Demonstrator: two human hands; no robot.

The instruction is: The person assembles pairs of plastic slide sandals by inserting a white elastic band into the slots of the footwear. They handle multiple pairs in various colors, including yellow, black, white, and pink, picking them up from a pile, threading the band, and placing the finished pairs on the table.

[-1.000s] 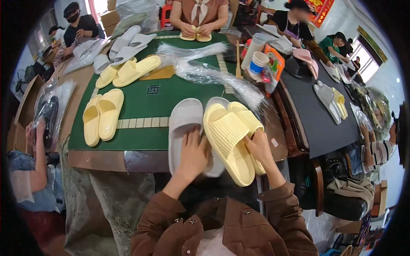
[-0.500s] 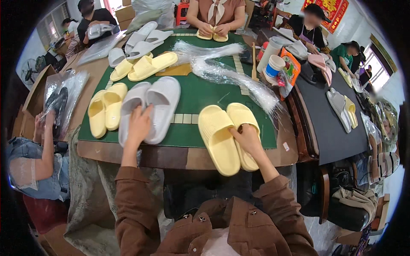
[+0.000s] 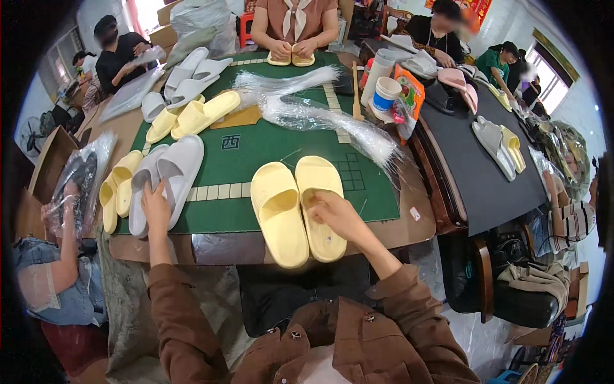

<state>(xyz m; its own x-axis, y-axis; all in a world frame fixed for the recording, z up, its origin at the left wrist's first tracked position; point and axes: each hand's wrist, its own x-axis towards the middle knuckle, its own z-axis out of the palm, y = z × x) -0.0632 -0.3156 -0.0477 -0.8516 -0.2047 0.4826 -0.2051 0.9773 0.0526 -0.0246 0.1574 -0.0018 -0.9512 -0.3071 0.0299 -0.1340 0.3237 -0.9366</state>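
Note:
A pair of grey slippers (image 3: 187, 173) lies at the left of the table. My left hand (image 3: 157, 208) grips them at the inner edges, its fingertips down in the foot openings. In front of me, a larger pair of pale yellow slippers (image 3: 276, 214) sits side by side, heels overhanging the near table edge. My right hand (image 3: 336, 214) is closed on the right one, fingers reaching into its opening below the strap; the fingertips are partly hidden. Against the grey pair's left side rests a smaller yellow pair (image 3: 118, 191).
More yellow slippers (image 3: 208, 114) and grey slippers (image 3: 192, 86) lie farther back. A bundle of clear plastic strands (image 3: 326, 118) crosses the green mat (image 3: 236, 163). Tubs (image 3: 385, 96) stand at the right. Across the table, a person's hands (image 3: 291, 51) hold small yellow footwear.
My left hand has slid the grey slippers left, pushing the small yellow pair along. The large yellow pair has shifted slightly left with my right hand. The whole view has also moved.

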